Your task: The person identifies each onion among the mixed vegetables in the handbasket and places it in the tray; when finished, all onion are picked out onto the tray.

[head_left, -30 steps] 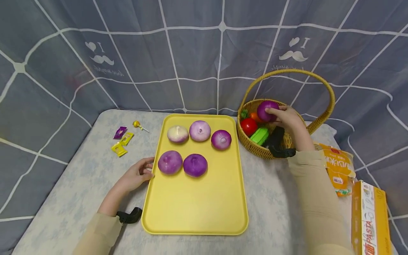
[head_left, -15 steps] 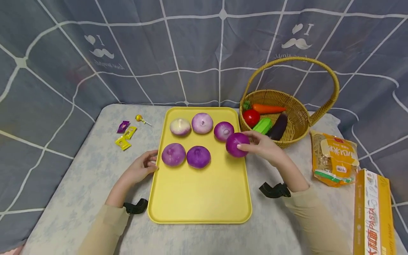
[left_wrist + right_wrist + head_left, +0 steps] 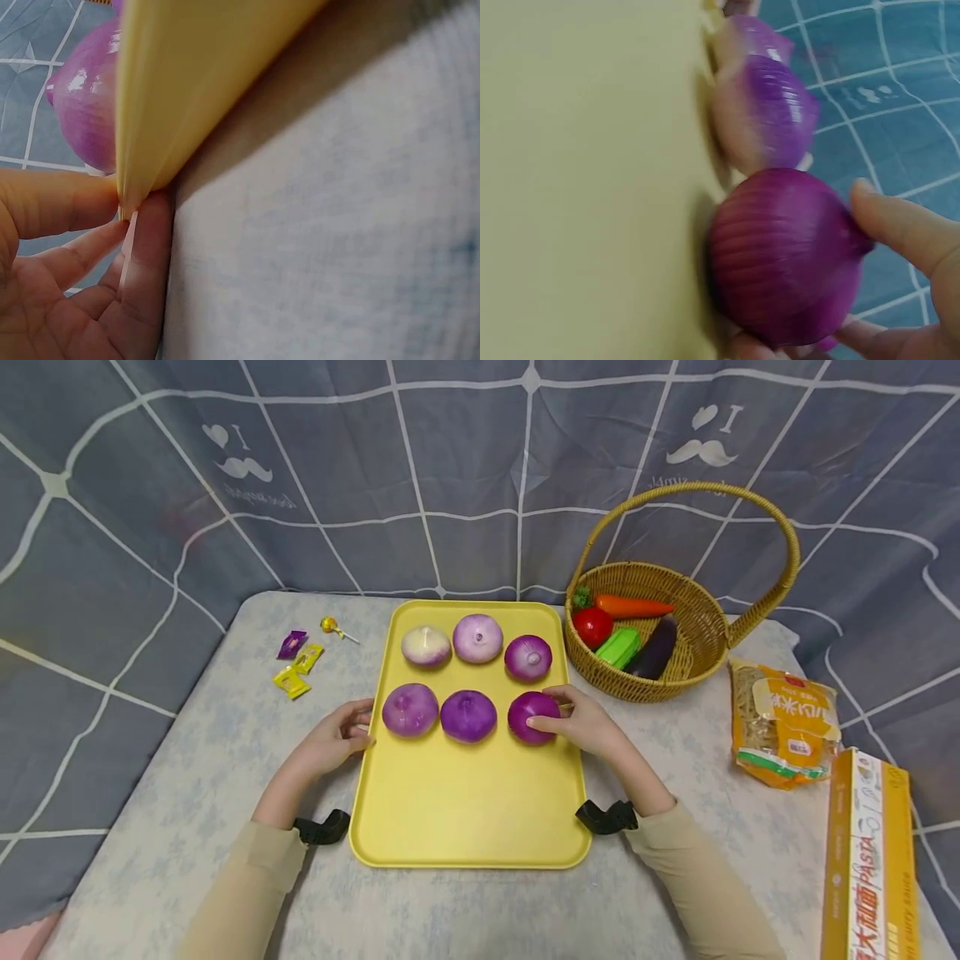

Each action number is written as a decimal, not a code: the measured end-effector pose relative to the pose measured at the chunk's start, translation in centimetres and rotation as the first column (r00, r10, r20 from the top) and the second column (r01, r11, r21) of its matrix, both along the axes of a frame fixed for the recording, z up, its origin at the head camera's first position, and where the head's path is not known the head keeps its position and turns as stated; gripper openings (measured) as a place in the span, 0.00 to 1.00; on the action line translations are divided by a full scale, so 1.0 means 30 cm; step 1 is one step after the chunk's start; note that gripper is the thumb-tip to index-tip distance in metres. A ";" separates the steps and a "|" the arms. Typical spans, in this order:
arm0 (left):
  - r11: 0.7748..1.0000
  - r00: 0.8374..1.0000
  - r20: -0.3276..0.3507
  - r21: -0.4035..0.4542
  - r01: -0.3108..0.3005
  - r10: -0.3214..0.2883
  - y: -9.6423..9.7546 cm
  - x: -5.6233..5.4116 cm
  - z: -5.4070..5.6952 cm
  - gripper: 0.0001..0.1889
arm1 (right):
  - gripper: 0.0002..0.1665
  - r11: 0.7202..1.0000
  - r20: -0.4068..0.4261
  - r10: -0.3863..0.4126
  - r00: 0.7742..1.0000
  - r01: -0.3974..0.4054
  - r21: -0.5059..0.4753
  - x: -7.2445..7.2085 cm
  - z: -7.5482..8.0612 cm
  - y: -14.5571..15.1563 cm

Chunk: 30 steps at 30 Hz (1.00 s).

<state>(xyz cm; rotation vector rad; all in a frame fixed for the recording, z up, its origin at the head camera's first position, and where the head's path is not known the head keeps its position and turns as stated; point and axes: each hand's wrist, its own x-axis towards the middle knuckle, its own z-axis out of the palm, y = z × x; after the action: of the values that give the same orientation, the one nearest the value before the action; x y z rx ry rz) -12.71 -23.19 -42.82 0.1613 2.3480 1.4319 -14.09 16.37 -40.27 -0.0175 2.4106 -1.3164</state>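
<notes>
My right hand [image 3: 588, 722] holds a dark purple onion [image 3: 531, 718] at the right end of the front row on a yellow tray [image 3: 468, 818]. In the right wrist view the thumb lies against the side of this onion [image 3: 784, 255], with fingertips beneath it. My left hand [image 3: 330, 739] grips the tray's left rim; in the left wrist view the thumb is on one side of the rim and fingers [image 3: 146, 262] on the other. Two more purple onions [image 3: 468, 716] share the front row. Behind them are a whitish onion [image 3: 425, 646], a pale one [image 3: 477, 638] and a purple one [image 3: 528, 657].
A wicker basket [image 3: 626, 683] with a tall handle stands right of the tray, holding a carrot [image 3: 633, 606], a tomato [image 3: 592, 627], a green vegetable [image 3: 619, 648] and an eggplant [image 3: 656, 650]. Noodle bag [image 3: 783, 727] and pasta box [image 3: 870, 860] lie right; candies [image 3: 292, 682] and a lollipop [image 3: 330, 625] left.
My right hand has carried the dark purple onion from the basket leftward to the tray's front row. The left hand keeps to the tray's left rim. The head view has shifted slightly.
</notes>
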 end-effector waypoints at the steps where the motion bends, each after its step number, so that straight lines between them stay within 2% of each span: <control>1: 1.000 1.000 -0.010 0.003 0.006 -0.006 -0.001 0.000 0.001 0.33 | 0.43 1.000 -0.003 -0.006 1.000 0.006 0.003 0.003 -0.005 -0.004; 4: 1.000 1.000 -0.011 0.005 0.011 -0.011 0.001 -0.002 0.006 0.34 | 0.42 1.000 -0.020 -0.018 1.000 0.018 0.000 0.010 -0.015 -0.012; 11: 0.999 0.997 0.072 -0.046 -0.015 0.018 0.022 -0.015 0.007 0.34 | 0.45 1.000 -0.009 -0.004 1.000 0.003 -0.025 0.022 -0.034 -0.014; 15: 0.999 0.997 0.074 -0.047 -0.010 0.014 0.024 -0.017 0.005 0.34 | 0.45 0.999 -0.005 0.001 1.000 -0.001 -0.049 0.022 -0.041 -0.015; 22: 0.998 0.998 0.056 -0.064 -0.003 0.007 0.017 -0.020 -0.005 0.33 | 0.45 0.999 0.012 -0.005 1.000 0.005 -0.035 0.026 -0.033 -0.004; 26: 0.994 0.999 0.041 -0.112 0.016 -0.012 0.022 -0.010 -0.001 0.32 | 0.43 1.000 -0.035 0.009 0.999 -0.010 -0.015 0.046 -0.018 0.025; 30: 0.978 0.999 0.006 -0.202 0.044 -0.044 0.029 -0.003 0.022 0.31 | 0.38 1.000 -0.124 -0.008 0.992 0.008 -0.001 0.069 0.029 0.066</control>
<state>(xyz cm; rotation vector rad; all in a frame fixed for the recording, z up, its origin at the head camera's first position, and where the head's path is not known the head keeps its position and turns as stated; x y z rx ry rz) -12.79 -22.33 -42.15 0.1548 2.4546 1.1637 -12.03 18.34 -39.39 -0.0926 2.5159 -1.3561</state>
